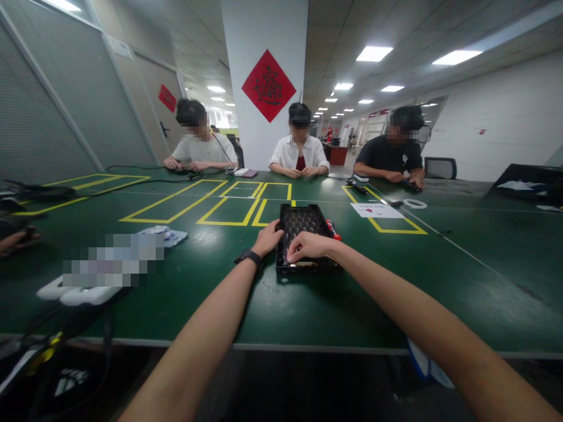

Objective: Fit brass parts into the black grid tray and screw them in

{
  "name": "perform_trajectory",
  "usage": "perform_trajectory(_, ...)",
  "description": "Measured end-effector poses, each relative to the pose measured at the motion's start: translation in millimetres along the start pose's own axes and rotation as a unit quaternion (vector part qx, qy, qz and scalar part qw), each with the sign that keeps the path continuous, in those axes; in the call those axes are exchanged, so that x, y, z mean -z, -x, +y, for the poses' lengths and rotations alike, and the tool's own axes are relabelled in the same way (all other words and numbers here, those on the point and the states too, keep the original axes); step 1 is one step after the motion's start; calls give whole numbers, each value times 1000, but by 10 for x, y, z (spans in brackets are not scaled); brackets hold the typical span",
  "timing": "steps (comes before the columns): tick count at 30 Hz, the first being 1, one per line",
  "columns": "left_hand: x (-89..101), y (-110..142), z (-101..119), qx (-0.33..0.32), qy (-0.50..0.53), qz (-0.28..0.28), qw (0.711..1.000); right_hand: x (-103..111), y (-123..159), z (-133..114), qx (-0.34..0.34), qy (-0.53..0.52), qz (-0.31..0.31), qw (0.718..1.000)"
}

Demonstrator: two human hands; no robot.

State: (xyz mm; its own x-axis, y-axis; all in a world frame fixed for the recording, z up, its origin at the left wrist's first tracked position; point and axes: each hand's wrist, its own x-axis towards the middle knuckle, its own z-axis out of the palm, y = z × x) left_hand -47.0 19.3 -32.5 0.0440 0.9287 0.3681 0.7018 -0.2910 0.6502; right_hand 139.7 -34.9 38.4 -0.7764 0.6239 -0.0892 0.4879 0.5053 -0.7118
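Note:
A black rectangular tray point(278, 266) with a patterned bottom lies on the green table in front of me. My left hand point(268, 237), with a dark band on the wrist, grips the tray's left side. My right hand point(308, 246) reaches over the tray from the right, its fingers pinched together low down near the front left corner. Whatever sits between those fingertips is too small to make out. By the tray's front wall shows a thin light-coloured strip point(303, 265). A red and black object point(333, 230) lies against the right side, partly hidden by the tray.
White devices point(92, 294) with cables stand on the left beside a blue-white packet point(176, 237). Yellow tape outlines point(229, 223) mark the green table point(211, 281). A paper sheet point(377, 211) and a white ring point(414, 204) lie right. Several people sit opposite; another person's hand point(17, 237) shows far left.

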Motion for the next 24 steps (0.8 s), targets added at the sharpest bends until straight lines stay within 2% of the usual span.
perform_trajectory(12,-1,-7,-12,-9,3,-2,1000,-20,-13,-94,-37,5,12,999)
perform_trajectory(15,8,-4,3,4,4,-8,1000,129,27,-134,-36,42,73,996)
perform_trajectory(17,15,3,21,12,7,-12,1000,297,97,-122,-68,128,162,976)
perform_trajectory(18,18,8,30,12,9,-13,1000,388,145,-96,-105,205,200,952)
perform_trajectory(20,21,18,44,11,11,-10,1000,551,255,-3,-189,366,247,877)
perform_trajectory(21,21,22,48,10,11,-7,1000,614,314,59,-225,408,227,855)
perform_trajectory(22,20,24,52,11,11,-4,1000,663,373,128,-240,418,207,851)
perform_trajectory(24,18,26,56,12,13,2,1000,720,483,268,-236,414,161,864)
